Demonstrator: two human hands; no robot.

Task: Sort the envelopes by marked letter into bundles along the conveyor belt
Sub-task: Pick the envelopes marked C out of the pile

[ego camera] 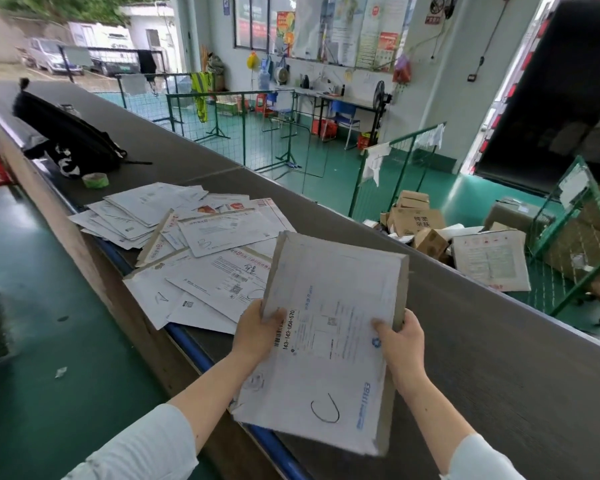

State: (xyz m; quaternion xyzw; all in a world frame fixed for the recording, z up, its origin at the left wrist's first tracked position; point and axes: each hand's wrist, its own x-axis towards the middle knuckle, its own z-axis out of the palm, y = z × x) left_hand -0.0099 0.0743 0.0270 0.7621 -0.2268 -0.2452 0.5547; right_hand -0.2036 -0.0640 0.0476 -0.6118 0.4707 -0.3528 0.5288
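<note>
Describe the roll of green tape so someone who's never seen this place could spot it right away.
Follow the dark conveyor belt away from the hands to the black backpack lying on it. Between the backpack and the loose pile of envelopes sits the roll of green tape, the only small round green thing on the belt.

You see: envelope [329, 341] matt white paper, scuffed | conveyor belt [482, 358] dark matt rubber | tape roll [96, 180] green

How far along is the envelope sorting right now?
Early stage. No tidy bundles show on the belt yet. In hand: both the left hand and right hand hold an envelope stack, top one marked C. Left: the loose pile, letters A and B visible.
</note>
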